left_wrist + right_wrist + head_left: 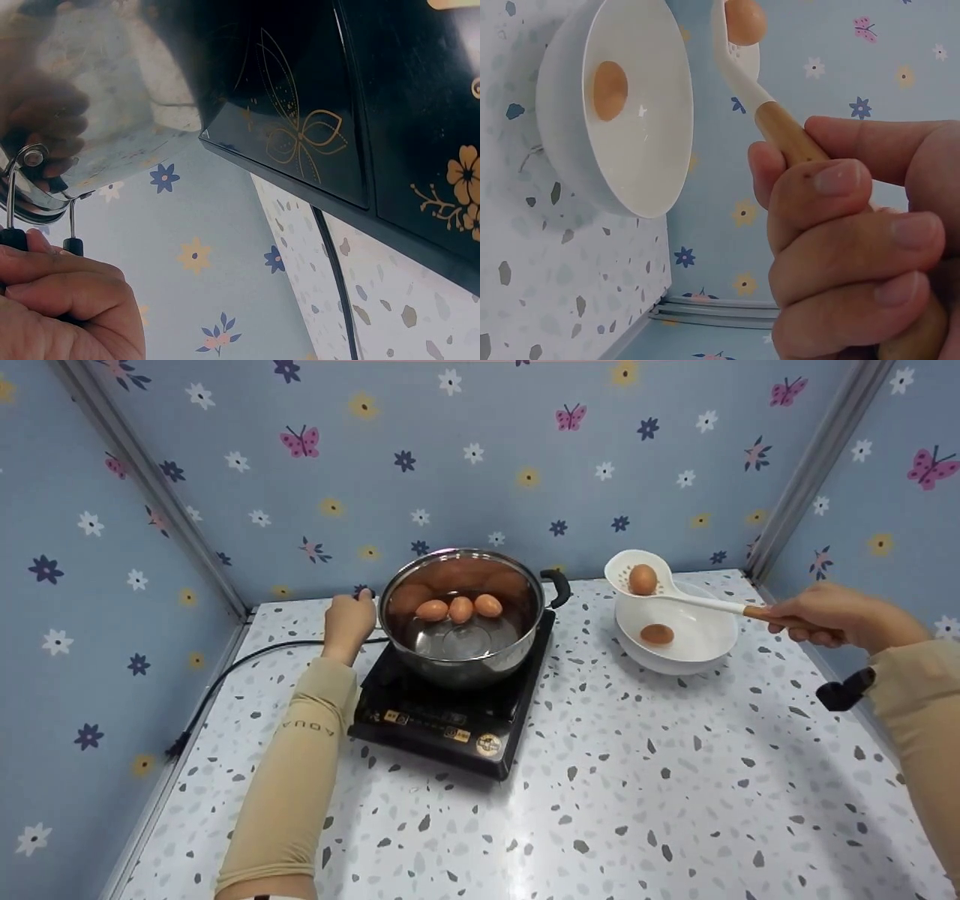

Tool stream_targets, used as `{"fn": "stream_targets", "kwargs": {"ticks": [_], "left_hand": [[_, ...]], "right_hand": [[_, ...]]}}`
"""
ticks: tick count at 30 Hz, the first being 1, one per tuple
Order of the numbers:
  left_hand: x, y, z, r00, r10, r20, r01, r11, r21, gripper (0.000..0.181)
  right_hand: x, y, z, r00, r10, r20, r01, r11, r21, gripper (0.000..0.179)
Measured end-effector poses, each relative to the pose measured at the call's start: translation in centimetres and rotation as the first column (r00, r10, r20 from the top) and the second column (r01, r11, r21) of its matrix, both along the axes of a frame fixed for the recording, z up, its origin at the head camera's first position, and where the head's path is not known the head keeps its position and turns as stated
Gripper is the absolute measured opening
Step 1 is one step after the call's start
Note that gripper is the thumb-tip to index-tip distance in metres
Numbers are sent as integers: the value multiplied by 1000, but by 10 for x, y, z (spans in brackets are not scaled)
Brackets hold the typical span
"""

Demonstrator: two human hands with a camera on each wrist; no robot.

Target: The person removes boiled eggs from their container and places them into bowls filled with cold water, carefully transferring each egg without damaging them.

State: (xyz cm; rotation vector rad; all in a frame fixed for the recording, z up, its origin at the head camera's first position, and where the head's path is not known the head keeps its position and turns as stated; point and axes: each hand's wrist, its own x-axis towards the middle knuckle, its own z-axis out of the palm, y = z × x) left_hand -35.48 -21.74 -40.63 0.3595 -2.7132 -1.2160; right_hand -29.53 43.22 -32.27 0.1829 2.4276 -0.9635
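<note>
My left hand (pixel 349 622) grips the black-tipped side handle (pixel 73 246) of a steel pot (pixel 480 656). Three brown eggs (pixel 460 610) lie together inside the pot. In my right hand (pixel 832 615) is a white slotted spoon (pixel 701 598) with a wooden handle (pixel 784 133), my fingers curled round the wood. One brown egg (pixel 643 580) sits in the spoon's head, which is held over the back left rim of a white bowl (pixel 694 656). Another brown egg (pixel 657 635) lies in the bowl, as the right wrist view also shows.
Under the pot is a black induction cooker (pixel 435 735), its cord (pixel 247 660) running left across the speckled table (pixel 637 802). The pot's other black handle (pixel 556 588) points right. Flowered wall panels (pixel 465 457) close off the back and both sides.
</note>
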Motion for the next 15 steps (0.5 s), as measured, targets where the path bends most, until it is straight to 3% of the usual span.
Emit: {"fn": "stream_targets", "kwargs": {"ticks": [15], "left_hand": [[1, -1, 1, 999, -18, 33, 16, 999, 33, 61]], "right_hand": [[8, 12, -22, 1000, -8, 19, 8, 1000, -5, 37]]}}
